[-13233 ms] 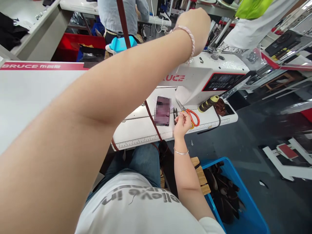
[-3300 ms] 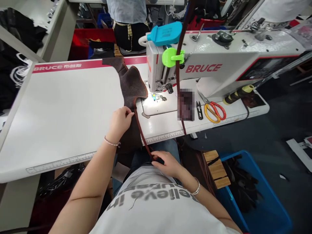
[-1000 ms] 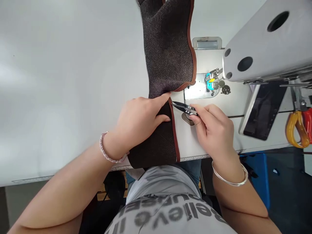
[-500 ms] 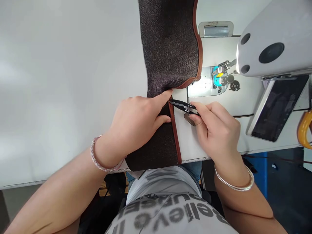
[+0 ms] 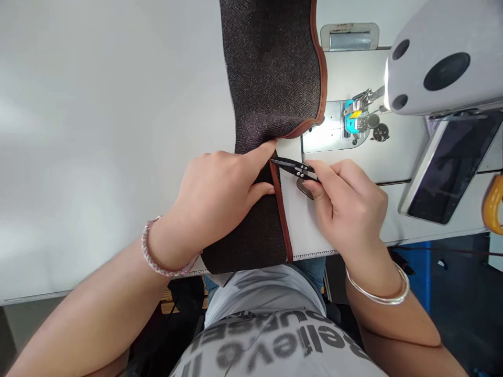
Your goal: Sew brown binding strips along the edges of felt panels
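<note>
A dark herringbone fabric piece with reddish-brown binding along its right edge runs from the top of the view to the table's front edge. My left hand lies over its lower part, pressing it down, with index finger and thumb stretched apart near the binding; its other fingers are hidden. Pinched in my right hand is a pair of black thread snips. Their pointed tips touch or nearly touch the binding, just below my left index fingertip. The fabric buckles upward above that finger.
On the right stands a white sewing machine head, its presser foot lit above the metal needle plate. Beside it a phone leans at an angle. An orange handle shows at the right edge. The white tabletop extends left.
The camera view has shifted slightly, so the machine and phone sit a little differently in it. Both hands, the snips and the fabric keep nearly the same arrangement.
</note>
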The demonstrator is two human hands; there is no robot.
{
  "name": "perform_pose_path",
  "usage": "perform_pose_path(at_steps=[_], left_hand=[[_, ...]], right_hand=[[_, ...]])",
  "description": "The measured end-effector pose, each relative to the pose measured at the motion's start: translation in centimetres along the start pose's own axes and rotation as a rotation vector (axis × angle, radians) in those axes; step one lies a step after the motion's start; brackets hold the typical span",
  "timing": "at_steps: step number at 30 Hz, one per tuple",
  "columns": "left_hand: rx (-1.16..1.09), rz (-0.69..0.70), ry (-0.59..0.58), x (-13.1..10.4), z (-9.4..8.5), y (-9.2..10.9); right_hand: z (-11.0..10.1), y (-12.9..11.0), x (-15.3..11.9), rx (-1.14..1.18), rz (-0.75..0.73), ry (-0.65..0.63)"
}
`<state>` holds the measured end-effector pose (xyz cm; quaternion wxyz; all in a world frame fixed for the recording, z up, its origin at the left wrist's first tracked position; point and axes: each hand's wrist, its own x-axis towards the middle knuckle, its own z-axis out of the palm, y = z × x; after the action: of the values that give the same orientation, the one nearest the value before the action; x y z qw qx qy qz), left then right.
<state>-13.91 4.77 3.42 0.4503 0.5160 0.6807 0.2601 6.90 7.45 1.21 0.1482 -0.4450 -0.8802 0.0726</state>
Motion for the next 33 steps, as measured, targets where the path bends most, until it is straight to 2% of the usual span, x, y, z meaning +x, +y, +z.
perform_pose_path(at_steps=[7, 15, 21, 26, 33], left_hand=[[0.07, 0.016, -0.018, 0.07, -0.02, 0.15], [0.011, 0.015, -0.001, 0.02, -0.02, 0.06], [0.355, 0.138, -0.004, -0.19, -0.09, -0.01], [0.665, 0.245, 0.075, -0.53, -0.07, 0.13], [0.647, 0.307, 0.209, -0.29, 0.52, -0.38]], right_hand=[[-0.06, -0.13, 0.14, -0.004, 0.003, 0.009], [0.08, 0.03, -0.06, -0.001, 0.012, 0.007], [0.07, 0.06, -0.23, -0.027, 0.003, -0.001], [0.1, 0.17, -0.31, -0.056, -0.015, -0.003], [0.12, 0.15, -0.26, -0.049, -0.015, -0.002]])
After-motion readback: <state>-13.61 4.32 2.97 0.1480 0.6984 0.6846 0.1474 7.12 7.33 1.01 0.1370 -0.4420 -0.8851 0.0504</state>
